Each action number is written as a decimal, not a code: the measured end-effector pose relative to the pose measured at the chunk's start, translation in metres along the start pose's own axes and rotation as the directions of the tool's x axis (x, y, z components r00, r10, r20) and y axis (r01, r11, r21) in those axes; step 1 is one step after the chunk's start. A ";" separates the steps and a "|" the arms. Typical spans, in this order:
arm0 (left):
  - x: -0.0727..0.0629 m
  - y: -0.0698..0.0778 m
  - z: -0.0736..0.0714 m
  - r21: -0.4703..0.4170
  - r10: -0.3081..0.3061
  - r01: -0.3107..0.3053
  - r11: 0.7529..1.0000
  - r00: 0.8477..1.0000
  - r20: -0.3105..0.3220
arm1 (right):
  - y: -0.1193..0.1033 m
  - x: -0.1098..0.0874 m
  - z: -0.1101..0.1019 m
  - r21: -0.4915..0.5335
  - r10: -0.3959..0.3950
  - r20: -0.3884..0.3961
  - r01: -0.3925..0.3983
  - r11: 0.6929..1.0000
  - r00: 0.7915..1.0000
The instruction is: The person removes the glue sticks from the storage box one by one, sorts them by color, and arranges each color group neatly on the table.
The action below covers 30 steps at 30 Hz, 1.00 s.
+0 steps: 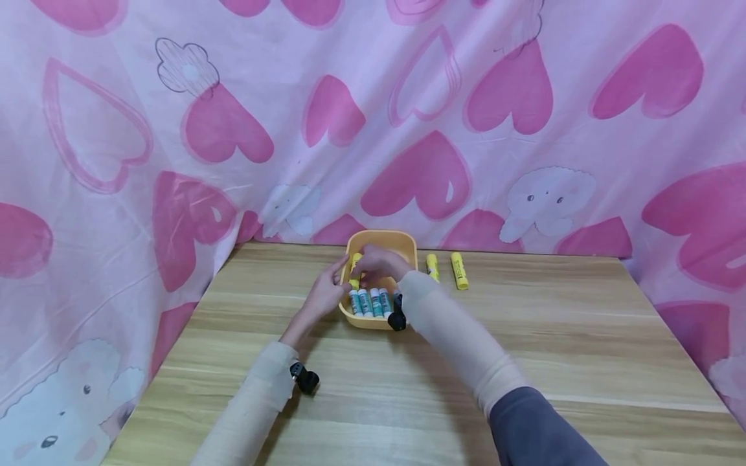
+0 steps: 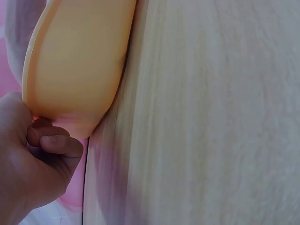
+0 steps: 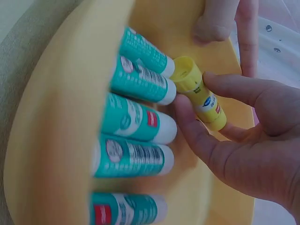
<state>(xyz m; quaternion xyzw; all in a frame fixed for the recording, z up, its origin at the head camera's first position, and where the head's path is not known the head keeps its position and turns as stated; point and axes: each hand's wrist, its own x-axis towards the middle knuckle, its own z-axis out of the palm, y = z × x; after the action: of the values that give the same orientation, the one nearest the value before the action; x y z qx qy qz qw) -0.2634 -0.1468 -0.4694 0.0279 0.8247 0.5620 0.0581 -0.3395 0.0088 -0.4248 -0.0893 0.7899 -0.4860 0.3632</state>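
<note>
Yellow cylindrical plastic glue stick point(image 3: 200, 96) pinched inside a pale-orange rounded plastic basket point(image 1: 379, 325).
The right hand point(image 3: 262, 136) holds it between thumb and fingers, beside white-capped teal cylindrical glue sticks point(image 3: 131, 119); the left hand point(image 2: 33, 164) grips the basket. Being round, the yellow stick may roll if let go at a slant, and the right fingertips point(image 3: 185, 105), so near the white caps point(image 3: 167, 129), could nudge the teal row askew.

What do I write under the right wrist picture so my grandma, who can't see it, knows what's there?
A right hand pinches a yellow tube inside a yellow-orange bin, near five teal tubes with white ends. At the top, the left hand holds the bin's edge.
</note>
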 end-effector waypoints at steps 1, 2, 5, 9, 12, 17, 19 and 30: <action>0.001 0.000 0.000 0.002 0.004 -0.004 1.000 1.000 -0.001 | 0.000 0.001 0.000 0.010 -0.004 -0.008 0.004 1.000 1.000; 0.001 0.000 0.000 0.004 0.006 -0.006 1.000 1.000 -0.002 | 0.000 0.001 0.000 0.013 -0.008 -0.019 0.008 1.000 1.000; 0.003 -0.001 0.000 0.014 0.011 -0.011 1.000 1.000 -0.002 | 0.001 0.000 -0.001 0.020 -0.018 -0.044 0.018 1.000 0.999; 0.003 -0.004 -0.002 0.030 -0.009 0.009 1.000 1.000 -0.006 | 0.000 -0.004 -0.001 0.004 -0.043 -0.058 0.043 0.999 0.997; 0.002 -0.006 -0.006 0.043 -0.023 0.024 0.999 1.000 -0.019 | -0.001 -0.009 -0.003 -0.015 -0.073 -0.057 0.073 0.997 0.996; 0.000 -0.008 -0.010 0.058 -0.025 0.027 0.998 0.999 -0.024 | -0.004 -0.017 -0.009 -0.002 -0.102 -0.082 0.102 0.995 0.991; -0.001 -0.008 -0.012 0.066 -0.027 0.028 0.997 0.999 -0.026 | -0.006 -0.020 -0.012 0.007 -0.107 -0.096 0.108 0.994 0.990; -0.001 -0.010 -0.014 0.105 -0.003 0.007 0.994 0.999 -0.036 | -0.005 -0.039 -0.030 0.003 -0.144 -0.142 0.146 0.989 0.979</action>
<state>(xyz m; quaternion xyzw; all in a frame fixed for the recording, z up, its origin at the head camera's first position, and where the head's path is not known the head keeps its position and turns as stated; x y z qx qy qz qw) -0.2642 -0.1632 -0.4732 0.0187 0.8540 0.5182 0.0433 -0.3324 0.0462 -0.3934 -0.1095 0.8019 -0.5214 0.2703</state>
